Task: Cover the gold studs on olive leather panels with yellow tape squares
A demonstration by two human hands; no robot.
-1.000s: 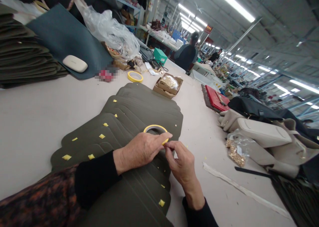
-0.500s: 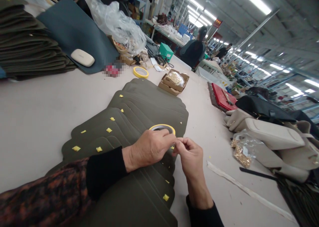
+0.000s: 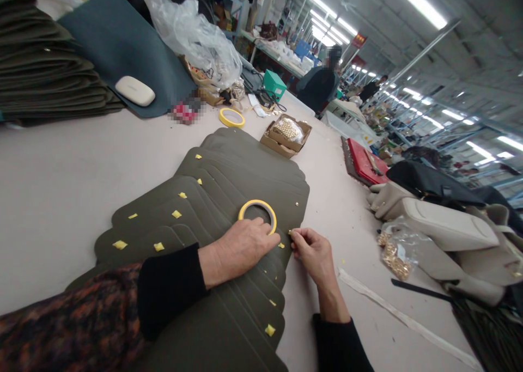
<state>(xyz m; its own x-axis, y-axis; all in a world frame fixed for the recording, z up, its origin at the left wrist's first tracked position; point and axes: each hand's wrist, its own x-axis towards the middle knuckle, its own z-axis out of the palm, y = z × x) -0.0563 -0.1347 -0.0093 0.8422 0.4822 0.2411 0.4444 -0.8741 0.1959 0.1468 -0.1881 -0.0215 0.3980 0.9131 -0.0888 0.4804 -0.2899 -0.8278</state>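
My left hand is closed around the lower edge of a yellow tape roll. The roll is tilted above overlapping dark olive panels with rounded corners, fanned out on the table. Just right of it, my right hand pinches a tiny yellowish-gold piece between thumb and forefinger, too small to name surely. Small yellow tape pieces dot the panels on both sides. A small metal stud shows near the right edge of the top panel.
Beyond the panels stand a cardboard box of gold studs and another yellow tape roll. A stack of olive panels and a white case are at left. Cream bags and a bag of gold hardware lie at right.
My hands have drawn apart: the left moved left with the tape roll, and the right moved slightly right. The small piece now shows at my right fingertips.
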